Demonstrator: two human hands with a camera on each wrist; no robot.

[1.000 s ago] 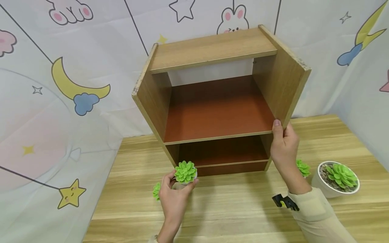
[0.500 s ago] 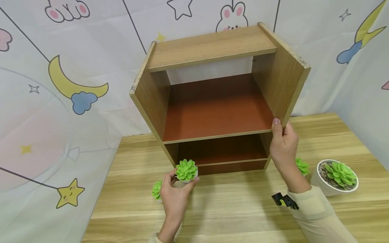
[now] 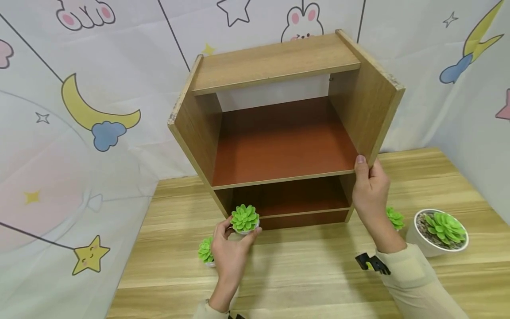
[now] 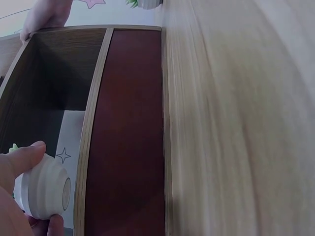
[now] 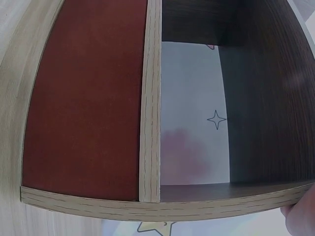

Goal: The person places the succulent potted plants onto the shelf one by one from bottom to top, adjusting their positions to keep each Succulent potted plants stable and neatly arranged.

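Note:
In the head view my left hand (image 3: 230,254) pinches a small white pot with a green succulent (image 3: 245,219), thumb on one side and fingers on the other. The left wrist view shows the ribbed white pot (image 4: 47,189) tilted on its side by the lower compartment. My right hand (image 3: 371,190) grips the right side panel of a wooden shelf unit (image 3: 275,66), its thumb at the middle shelf's front edge. Only a bit of that hand shows in the right wrist view. The shelf unit stands on the wooden table (image 3: 295,274).
Another small succulent (image 3: 206,250) stands on the table left of my left hand. Behind my right forearm is a partly hidden succulent (image 3: 395,218). A larger white pot (image 3: 438,232) with a succulent stands farther right. Behind the shelf hangs a printed cloth (image 3: 159,53).
My left hand has raised the small potted succulent slightly toward the lower compartment's left side. My right hand keeps its grip on the side panel. The head view has shifted a little.

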